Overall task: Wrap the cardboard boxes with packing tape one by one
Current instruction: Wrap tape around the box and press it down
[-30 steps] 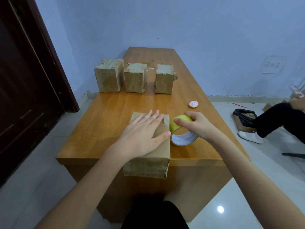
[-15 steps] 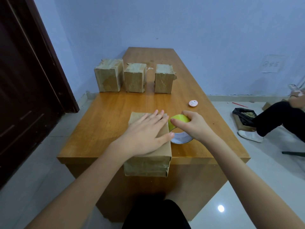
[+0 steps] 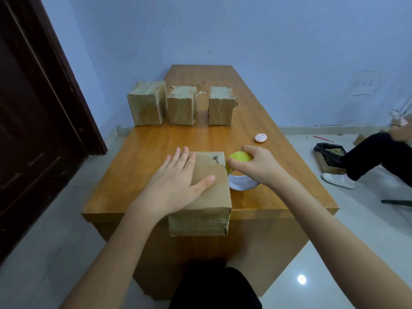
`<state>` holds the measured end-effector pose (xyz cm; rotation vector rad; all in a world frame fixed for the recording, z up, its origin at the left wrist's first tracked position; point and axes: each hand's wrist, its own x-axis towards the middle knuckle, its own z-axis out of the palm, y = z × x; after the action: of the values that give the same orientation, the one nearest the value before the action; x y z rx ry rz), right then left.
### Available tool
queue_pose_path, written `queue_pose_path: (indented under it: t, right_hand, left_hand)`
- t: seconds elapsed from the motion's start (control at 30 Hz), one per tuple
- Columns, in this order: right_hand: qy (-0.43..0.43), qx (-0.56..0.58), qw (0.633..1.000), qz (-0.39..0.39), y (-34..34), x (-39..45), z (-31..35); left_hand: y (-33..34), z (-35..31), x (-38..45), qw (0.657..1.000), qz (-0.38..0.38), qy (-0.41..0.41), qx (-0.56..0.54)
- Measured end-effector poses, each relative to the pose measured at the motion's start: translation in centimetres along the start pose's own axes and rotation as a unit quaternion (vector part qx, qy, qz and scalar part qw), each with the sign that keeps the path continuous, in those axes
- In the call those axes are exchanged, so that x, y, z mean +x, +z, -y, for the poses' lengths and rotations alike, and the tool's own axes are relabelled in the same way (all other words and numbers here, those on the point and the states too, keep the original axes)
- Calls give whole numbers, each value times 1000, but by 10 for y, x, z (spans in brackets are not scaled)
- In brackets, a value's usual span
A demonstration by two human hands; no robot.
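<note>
A cardboard box (image 3: 207, 210) stands at the near edge of the wooden table (image 3: 156, 150). My left hand (image 3: 178, 181) lies flat on the box's top, fingers straight and spread. Just right of the box, my right hand (image 3: 256, 166) grips a roll of yellow packing tape (image 3: 239, 172), tilted with its white core facing me, its lower edge near the tabletop. Three more cardboard boxes stand in a row further back: left (image 3: 147, 103), middle (image 3: 181, 105), right (image 3: 220, 105).
A small round pink-and-white object (image 3: 260, 138) lies on the table's right side. A dark door (image 3: 33, 119) stands at left. At right, a seated person's leg (image 3: 365, 157) and a black bag in a box (image 3: 330, 152) are on the tiled floor.
My left hand slid leftward across the box top, uncovering its far right corner. My right hand brought the tape roll closer against the box's right side.
</note>
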<state>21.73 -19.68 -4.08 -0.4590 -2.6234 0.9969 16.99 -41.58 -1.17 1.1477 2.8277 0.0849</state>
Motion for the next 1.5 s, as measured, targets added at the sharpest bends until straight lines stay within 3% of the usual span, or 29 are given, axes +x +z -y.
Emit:
queue_pose_path:
  t: [0.1, 0.17, 0.3, 0.57, 0.7, 0.83, 1.0, 1.1, 1.27, 1.5]
  right_hand:
    - [12, -11, 1000, 14, -1, 1, 3]
    - [3, -22, 1000, 8, -1, 1, 4]
    - [-9, -29, 1000, -7, -2, 0, 3]
    - [41, 123, 988, 79, -7, -23, -12]
    - [56, 210, 976, -8, 10, -37, -31]
    - [61, 168, 984, -25, 20, -39, -33]
    - [96, 114, 988, -39, 22, -33, -30]
    - [122, 135, 982, -48, 21, -35, -29]
    - [173, 337, 925, -36, 23, -40, -18]
    - [174, 594, 785, 26, 36, -42, -4]
  left_hand:
    - [-8, -12, 10, 997, -64, 13, 39]
    - [-9, -28, 17, 994, -98, 54, 0]
    - [-3, -38, 28, 996, -23, 82, -18]
    - [5, -21, 26, 990, -64, 96, -78]
    - [5, -23, 28, 991, -71, 88, -67]
    - [5, -23, 28, 993, -62, 88, -38]
    - [12, -23, 14, 979, -161, 72, -99]
    - [12, -23, 13, 977, -160, 66, -122]
    - [-1, -15, 16, 962, -110, 39, -247]
    - [-3, -5, 21, 940, -156, 33, -302]
